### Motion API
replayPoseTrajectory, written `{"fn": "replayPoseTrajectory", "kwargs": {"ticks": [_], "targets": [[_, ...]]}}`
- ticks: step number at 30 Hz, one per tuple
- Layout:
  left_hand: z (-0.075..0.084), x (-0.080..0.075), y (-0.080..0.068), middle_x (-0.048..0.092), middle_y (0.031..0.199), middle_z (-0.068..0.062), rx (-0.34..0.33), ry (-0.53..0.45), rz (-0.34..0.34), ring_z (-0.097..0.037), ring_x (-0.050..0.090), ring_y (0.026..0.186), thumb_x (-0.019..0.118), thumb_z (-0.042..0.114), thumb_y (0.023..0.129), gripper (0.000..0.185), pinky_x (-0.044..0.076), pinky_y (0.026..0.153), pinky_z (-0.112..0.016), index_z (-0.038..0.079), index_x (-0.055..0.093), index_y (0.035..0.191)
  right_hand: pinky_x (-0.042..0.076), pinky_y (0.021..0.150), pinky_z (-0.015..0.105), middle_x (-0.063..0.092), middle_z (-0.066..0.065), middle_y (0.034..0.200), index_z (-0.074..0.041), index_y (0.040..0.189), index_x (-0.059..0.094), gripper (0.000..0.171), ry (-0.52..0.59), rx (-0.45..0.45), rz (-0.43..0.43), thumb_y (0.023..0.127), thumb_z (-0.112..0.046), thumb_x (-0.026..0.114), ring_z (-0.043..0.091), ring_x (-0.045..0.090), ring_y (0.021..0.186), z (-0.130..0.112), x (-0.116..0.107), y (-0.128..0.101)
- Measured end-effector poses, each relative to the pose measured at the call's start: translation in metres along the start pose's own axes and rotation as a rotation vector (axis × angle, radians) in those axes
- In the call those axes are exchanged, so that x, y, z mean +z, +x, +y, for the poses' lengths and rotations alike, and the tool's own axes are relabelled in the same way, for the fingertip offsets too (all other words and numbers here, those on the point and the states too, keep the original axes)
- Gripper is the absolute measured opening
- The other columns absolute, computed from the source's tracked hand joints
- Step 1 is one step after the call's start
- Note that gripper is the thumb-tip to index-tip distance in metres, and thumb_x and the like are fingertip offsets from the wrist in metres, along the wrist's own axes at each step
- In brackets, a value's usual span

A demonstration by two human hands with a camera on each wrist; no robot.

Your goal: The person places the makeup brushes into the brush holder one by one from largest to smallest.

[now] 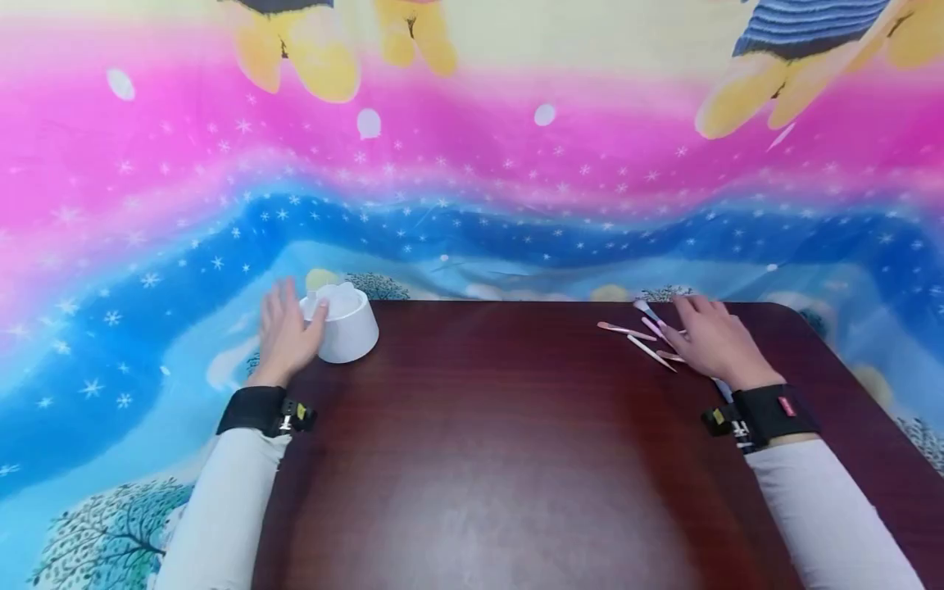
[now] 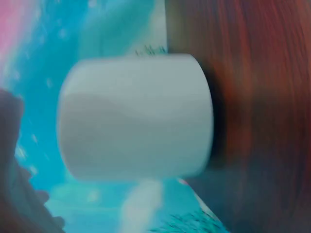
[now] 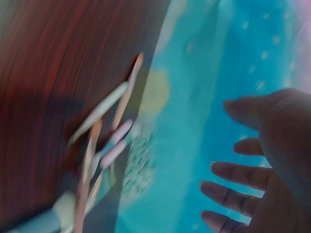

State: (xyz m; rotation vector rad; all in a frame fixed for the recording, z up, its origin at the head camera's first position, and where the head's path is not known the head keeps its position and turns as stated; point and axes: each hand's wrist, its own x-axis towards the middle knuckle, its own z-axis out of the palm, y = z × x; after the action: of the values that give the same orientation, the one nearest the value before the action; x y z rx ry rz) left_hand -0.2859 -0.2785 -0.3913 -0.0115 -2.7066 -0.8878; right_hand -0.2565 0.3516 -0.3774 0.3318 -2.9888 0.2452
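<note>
While blurred up close, head view shows hands — left hand point(image 1: 286, 338) touching cup point(image 1: 342, 325).

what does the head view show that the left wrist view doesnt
Only the head view shows both hands: the left hand touching the side of the white cup, and the right hand with straight fingers over a scatter of thin pastel sticks near the table's far right edge. Only the left wrist view shows the cup's plain side wall close up, blurred. Both share the cup, the dark wooden table and the blue patterned cloth behind it.
</note>
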Motion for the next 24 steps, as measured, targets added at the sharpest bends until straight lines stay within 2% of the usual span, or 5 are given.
{"fn": "replayPoseTrajectory", "kwargs": {"ticks": [4, 10, 16, 20, 24], "targets": [[-0.031, -0.006, -0.003, -0.003, 0.169, -0.025, -0.121, -0.179, 0.040, -0.048, 0.002, 0.154, 0.031, 0.053, 0.107, 0.083, 0.013, 0.119, -0.068, 0.004, -0.004, 0.164, 0.035, 0.099, 0.076, 0.033, 0.044, 0.146, 0.015, 0.151, 0.032, 0.070, 0.035, 0.070, -0.111, 0.107, -0.036, 0.049, 0.063, 0.034, 0.132, 0.031, 0.003, 0.004], [-0.056, -0.001, -0.007, 0.006, 0.168, -0.026, -0.251, -0.384, -0.100, -0.050, 0.016, 0.151, 0.029, 0.058, 0.106, 0.084, 0.026, 0.115, -0.068, 0.008, -0.006, 0.164, 0.043, 0.093, 0.071, 0.048, 0.046, 0.132, 0.022, 0.142, 0.039, 0.065, 0.131, 0.152, -0.214, 0.105, -0.030, 0.053, 0.060, 0.049, 0.120, 0.069, 0.023, 0.011], [-0.061, 0.007, 0.003, 0.006, 0.170, -0.020, -0.279, -0.598, -0.181, -0.043, 0.016, 0.154, 0.030, 0.046, 0.110, 0.072, 0.028, 0.119, -0.060, 0.010, 0.002, 0.165, 0.050, 0.072, 0.050, 0.062, 0.032, 0.093, 0.018, 0.113, 0.059, 0.035, 0.202, 0.192, -0.277, 0.099, -0.014, 0.058, 0.043, 0.060, 0.085, 0.090, 0.040, 0.015], [-0.057, 0.008, 0.014, 0.009, 0.170, -0.018, -0.305, -0.682, -0.198, -0.041, 0.017, 0.154, 0.030, 0.035, 0.110, 0.065, 0.026, 0.120, -0.058, 0.008, 0.008, 0.165, 0.040, 0.063, 0.036, 0.057, 0.006, 0.069, 0.002, 0.084, 0.064, 0.016, 0.209, 0.188, -0.289, 0.095, -0.009, 0.060, 0.024, 0.051, 0.066, 0.094, 0.045, 0.017], [-0.051, 0.007, 0.027, 0.012, 0.170, -0.019, -0.384, -0.733, -0.199, -0.041, 0.021, 0.153, 0.030, 0.027, 0.108, 0.064, 0.025, 0.121, -0.058, 0.007, 0.009, 0.165, 0.034, 0.059, 0.033, 0.045, -0.003, 0.060, -0.007, 0.068, 0.060, 0.020, 0.201, 0.161, -0.284, 0.087, -0.003, 0.062, 0.017, 0.041, 0.059, 0.096, 0.046, 0.018]]}}
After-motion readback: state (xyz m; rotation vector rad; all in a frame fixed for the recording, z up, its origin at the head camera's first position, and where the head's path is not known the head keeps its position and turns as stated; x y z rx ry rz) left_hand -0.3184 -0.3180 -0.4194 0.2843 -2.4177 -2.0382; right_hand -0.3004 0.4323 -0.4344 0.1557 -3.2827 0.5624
